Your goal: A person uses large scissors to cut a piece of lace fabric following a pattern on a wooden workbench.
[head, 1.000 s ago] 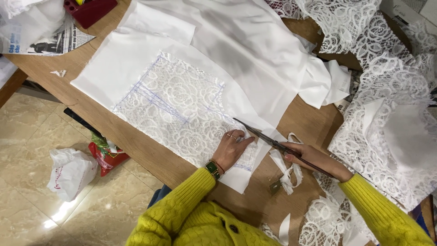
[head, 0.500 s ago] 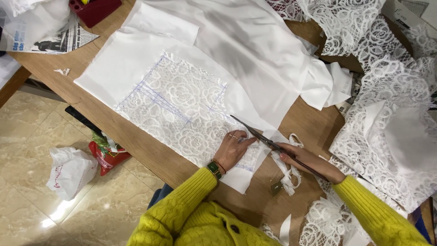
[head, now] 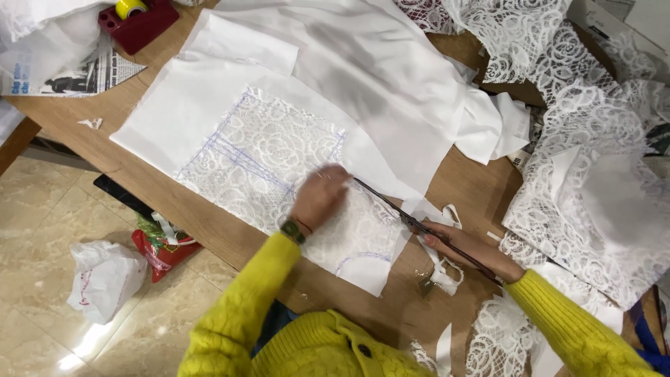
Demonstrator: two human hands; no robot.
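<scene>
White lace panel (head: 279, 164) lies flat on the wooden worktop (head: 209, 216); your left hand (head: 319, 197) presses open on it, while your right hand (head: 466, 253) grips scissors (head: 412, 220) cutting its edge.

Clothing: bright yellow knitted jumper, chunky textured stitch with a bobble-like pattern on both sleeves (head: 258, 293). Sleeves long, reaching the wrists; cuffs ribbed. Front of the jumper shows a raised placket edge with one round yellow button (head: 363, 351) near the lower middle of the view. Left hand (head: 319, 197): bare, a dark green wristband or watch (head: 294, 230) with a thin reddish strand beside it at the wrist. Right hand (head: 466, 249): bare, no ring or band visible. Dark blue cloth, possibly trousers, shows under the left sleeve.
</scene>
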